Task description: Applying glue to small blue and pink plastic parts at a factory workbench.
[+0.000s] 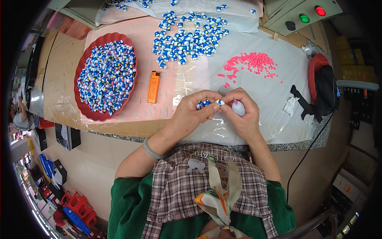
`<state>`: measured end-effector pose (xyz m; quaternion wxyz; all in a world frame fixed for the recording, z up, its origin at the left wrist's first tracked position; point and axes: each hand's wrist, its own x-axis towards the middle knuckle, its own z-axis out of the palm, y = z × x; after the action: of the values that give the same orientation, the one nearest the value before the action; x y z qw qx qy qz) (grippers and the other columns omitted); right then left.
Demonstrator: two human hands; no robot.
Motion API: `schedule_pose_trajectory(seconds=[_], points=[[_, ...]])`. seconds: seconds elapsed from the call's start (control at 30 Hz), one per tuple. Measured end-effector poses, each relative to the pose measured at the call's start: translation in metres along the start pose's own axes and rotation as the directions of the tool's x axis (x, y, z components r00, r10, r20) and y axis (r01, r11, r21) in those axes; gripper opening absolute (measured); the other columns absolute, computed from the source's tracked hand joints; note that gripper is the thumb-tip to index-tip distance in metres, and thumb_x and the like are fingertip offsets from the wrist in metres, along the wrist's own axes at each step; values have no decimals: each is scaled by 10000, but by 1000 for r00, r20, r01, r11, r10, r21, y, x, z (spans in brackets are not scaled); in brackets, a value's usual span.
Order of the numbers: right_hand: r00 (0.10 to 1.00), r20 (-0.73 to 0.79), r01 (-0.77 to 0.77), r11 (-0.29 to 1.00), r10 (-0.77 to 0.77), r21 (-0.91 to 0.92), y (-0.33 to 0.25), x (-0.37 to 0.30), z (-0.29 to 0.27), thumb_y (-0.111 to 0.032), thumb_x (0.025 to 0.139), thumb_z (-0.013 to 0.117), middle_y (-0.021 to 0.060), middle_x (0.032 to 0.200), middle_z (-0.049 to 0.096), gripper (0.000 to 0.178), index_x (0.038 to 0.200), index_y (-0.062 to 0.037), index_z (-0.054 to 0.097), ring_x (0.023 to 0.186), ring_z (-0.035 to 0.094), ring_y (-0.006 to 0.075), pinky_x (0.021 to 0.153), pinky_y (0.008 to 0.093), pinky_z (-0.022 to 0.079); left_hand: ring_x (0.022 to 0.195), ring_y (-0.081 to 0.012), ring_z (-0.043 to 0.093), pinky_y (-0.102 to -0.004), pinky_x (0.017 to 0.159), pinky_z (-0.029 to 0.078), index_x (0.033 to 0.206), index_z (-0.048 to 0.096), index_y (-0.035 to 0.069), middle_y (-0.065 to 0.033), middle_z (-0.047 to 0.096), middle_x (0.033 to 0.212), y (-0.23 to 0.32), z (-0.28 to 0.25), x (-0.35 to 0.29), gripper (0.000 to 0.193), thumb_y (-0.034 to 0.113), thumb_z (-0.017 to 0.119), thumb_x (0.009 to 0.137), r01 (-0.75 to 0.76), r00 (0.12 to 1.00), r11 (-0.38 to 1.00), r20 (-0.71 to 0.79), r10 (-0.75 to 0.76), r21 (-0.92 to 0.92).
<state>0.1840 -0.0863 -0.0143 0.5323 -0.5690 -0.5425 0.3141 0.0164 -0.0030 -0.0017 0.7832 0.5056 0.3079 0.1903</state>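
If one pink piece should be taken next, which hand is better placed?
Probably the right hand: it is nearer most pink pieces, though it holds a pale bottle. The left hand holds blue-and-white pieces.

A brown-topped workbench (59,75) with a speckled stone edge stretched beneath both hands and out to either side. A pink sheet (145,53) covered it left of the left hand (191,113); a wrinkled whitish sheet (274,109) lay under and beyond the right hand (246,115). Farthest left of the left hand stood a heaped red scalloped bowl (84,106), and nearer that hand lay an orange lighter (154,87). Beyond the left hand spread loose blue-and-white pieces (191,41); beyond the right, small pink bits (257,60). Right of the right hand were a crumpled white tissue (291,106), a black strip (305,105) and a black pouch (327,89) overlapping a red dish (316,69).
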Motion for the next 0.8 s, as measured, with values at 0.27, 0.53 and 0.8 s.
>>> schedule_pose_trajectory(seconds=[0.27, 0.53, 0.8], points=[[995, 20, 96, 987, -94, -126, -3, 2, 1, 81, 734, 713, 77, 865, 612, 218, 913, -22, 646, 763, 588, 150, 664, 261, 471, 622, -32, 448, -191, 536, 354, 1133, 647, -13, -16, 633, 783, -12, -3, 1, 224, 74, 607, 930, 56, 998, 995, -17, -58, -84], [991, -3, 133, 982, -134, -138, 0, 1, 1, 108, 683, 730, 91, 850, 629, 255, 890, -22, 655, 738, 616, 170, 629, 265, 492, 611, -25, 435, -175, 591, 397, 1143, 630, -32, -99, 697, 916, -13, -4, 0, 247, 15, 564, 910, 103, 995, 975, 29, -99, -196], [964, 63, 265, 934, -257, -238, -2, 1, 1, 114, 644, 746, 104, 838, 640, 295, 889, -23, 657, 709, 630, 185, 601, 269, 500, 611, -21, 444, -174, 549, 342, 1046, 646, -11, -45, 662, 827, -11, -2, 4, 195, 11, 578, 865, 102, 995, 990, 9, -102, -96]])
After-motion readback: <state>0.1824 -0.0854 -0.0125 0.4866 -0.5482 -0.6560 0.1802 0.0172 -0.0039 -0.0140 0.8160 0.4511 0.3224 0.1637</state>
